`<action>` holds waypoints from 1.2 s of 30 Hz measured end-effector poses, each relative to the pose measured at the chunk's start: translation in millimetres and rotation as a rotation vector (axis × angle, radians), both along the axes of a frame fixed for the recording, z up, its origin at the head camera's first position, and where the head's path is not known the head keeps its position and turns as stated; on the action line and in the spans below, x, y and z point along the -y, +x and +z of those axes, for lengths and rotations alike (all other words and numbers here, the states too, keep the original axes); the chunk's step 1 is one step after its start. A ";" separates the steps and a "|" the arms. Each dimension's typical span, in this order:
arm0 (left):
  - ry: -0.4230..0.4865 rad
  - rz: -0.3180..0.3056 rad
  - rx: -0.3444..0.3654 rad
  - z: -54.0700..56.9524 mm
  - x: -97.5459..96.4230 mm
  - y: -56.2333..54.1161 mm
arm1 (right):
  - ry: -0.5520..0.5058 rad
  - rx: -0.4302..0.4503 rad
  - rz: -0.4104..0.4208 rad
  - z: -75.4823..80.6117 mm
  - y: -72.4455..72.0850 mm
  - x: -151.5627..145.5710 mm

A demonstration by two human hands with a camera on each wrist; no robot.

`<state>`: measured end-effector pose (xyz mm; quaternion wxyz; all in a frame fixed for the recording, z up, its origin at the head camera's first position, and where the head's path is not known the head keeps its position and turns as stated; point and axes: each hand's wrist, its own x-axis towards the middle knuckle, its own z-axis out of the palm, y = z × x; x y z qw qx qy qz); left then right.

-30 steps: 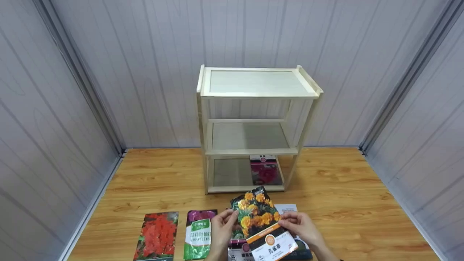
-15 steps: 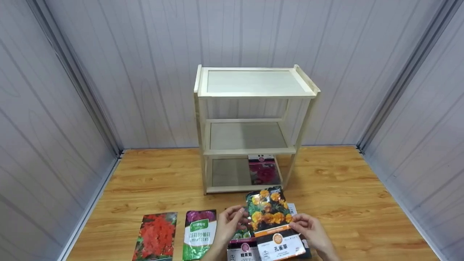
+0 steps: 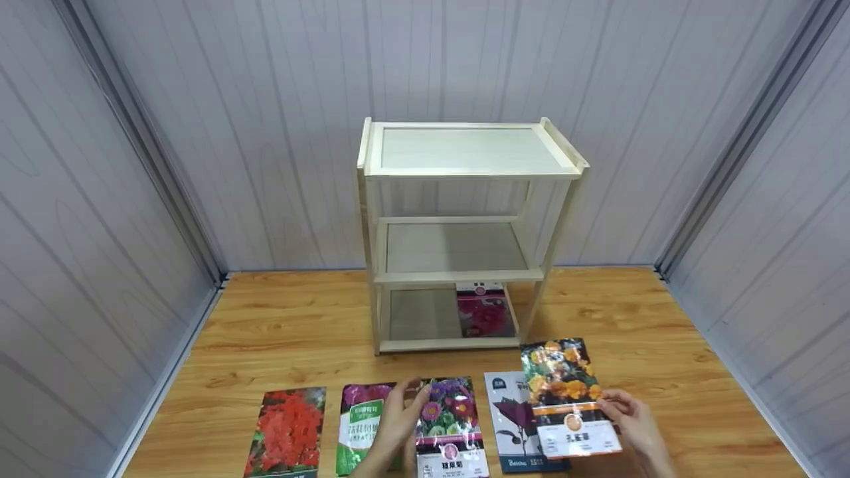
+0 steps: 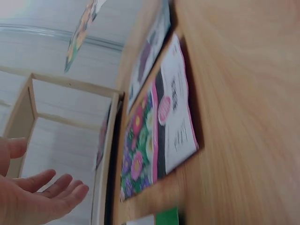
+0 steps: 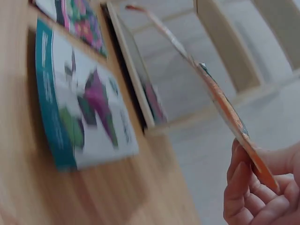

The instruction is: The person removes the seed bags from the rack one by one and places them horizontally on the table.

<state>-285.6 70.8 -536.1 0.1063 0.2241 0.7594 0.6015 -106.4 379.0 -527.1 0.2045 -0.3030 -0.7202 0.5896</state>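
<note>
My right hand (image 3: 631, 421) pinches the right edge of an orange-flowered seed packet (image 3: 564, 385), which is raised off the table. In the head view that packet overlaps a white and dark-blue packet with a purple plant (image 3: 514, 431). Edge-on, the held packet (image 5: 220, 101) shows between thumb and fingers in the right wrist view. My left hand (image 3: 402, 421) holds nothing, its fingers loosely extended near a pink and purple daisy packet (image 3: 451, 425). In the left wrist view this hand (image 4: 42, 194) hovers beside the daisy packet (image 4: 159, 117), with a gap between them.
To the left lie a red-flowered packet (image 3: 287, 431) and a green and white packet (image 3: 362, 435). Behind stands a three-tier cream shelf (image 3: 458, 275) bearing a dark pink flower packet (image 3: 486, 312) on its bottom tier. Grey panel walls (image 3: 465, 60) enclose the wooden table (image 3: 637, 318).
The orange-flowered packet has moved right in my right hand, uncovering the daisy packet and much of the purple-plant packet. My left hand has let go of it and shifted slightly left.
</note>
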 end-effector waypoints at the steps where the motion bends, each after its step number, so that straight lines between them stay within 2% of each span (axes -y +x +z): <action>1: -0.021 0.007 -0.009 -1.4 0.7 -2.4 | -0.014 0.024 -0.022 -0.1 2.1 -4.1; 4: -0.093 0.011 -0.015 -4.0 1.4 -9.9 | -0.018 0.091 -0.047 -3.6 7.4 -17.3; 8: -0.174 0.003 -0.044 -5.5 -0.6 -21.4 | 0.073 0.154 -0.026 -12.5 13.0 -32.1; 13: -0.255 0.003 -0.132 -4.0 -5.9 -36.1 | 0.162 0.205 -0.009 -21.4 18.0 -44.8; 20: -0.296 -0.010 -0.146 -2.7 -17.8 -49.0 | 0.215 0.276 0.001 -31.4 21.3 -56.1; 25: -0.310 -0.006 -0.196 -1.0 -30.0 -55.6 | 0.343 0.338 0.000 -34.9 23.0 -59.8; 28: -0.325 -0.006 -0.185 1.2 -38.3 -58.5 | 0.423 0.406 -0.009 -36.3 23.8 -61.3; 30: -0.334 -0.012 -0.162 2.9 -43.6 -60.0 | 0.442 0.455 -0.017 -36.8 23.8 -61.8; 36: -0.345 -0.037 -0.123 6.3 -53.9 -62.1 | 0.416 0.594 -0.038 -36.5 21.5 -61.0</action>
